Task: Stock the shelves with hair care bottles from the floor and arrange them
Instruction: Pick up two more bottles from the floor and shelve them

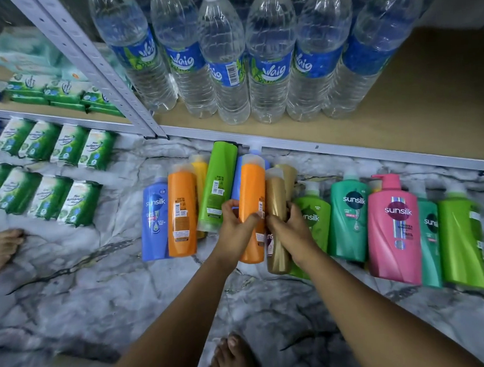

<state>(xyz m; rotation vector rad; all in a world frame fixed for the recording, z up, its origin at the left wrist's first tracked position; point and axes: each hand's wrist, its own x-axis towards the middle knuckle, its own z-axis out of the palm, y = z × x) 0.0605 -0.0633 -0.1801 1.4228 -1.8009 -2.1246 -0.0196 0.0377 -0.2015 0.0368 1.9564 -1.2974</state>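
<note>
two hands on two bottles above the marble floor

while both arms reach down toward the row of hair care bottles, the left hand (235, 230) curls its fingers and thumb round an orange bottle (252, 208), and the right hand (290, 229) wraps round a gold bottle (276, 209) just beside it. the two held bottles touch along their sides. just left of the left hand's grip a green bottle (218, 184) lies label-side up, with another orange bottle (181, 211) and a blue sunsilk bottle (154, 218) further left. behind the orange bottle in the grip, a blue bottle and a second gold one show only in part. right of the right hand's grip lie a green sunsilk pump bottle (315, 221), a teal sunsilk pump bottle (349, 219), a pink sunsilk pump bottle (392, 231), then another teal and a light green one. all rest on the marble floor (100, 289). beyond the grips, a wooden shelf (427, 103) carries waig water bottles (229, 66). a bare foot (233, 357) stands below the arms.
</note>
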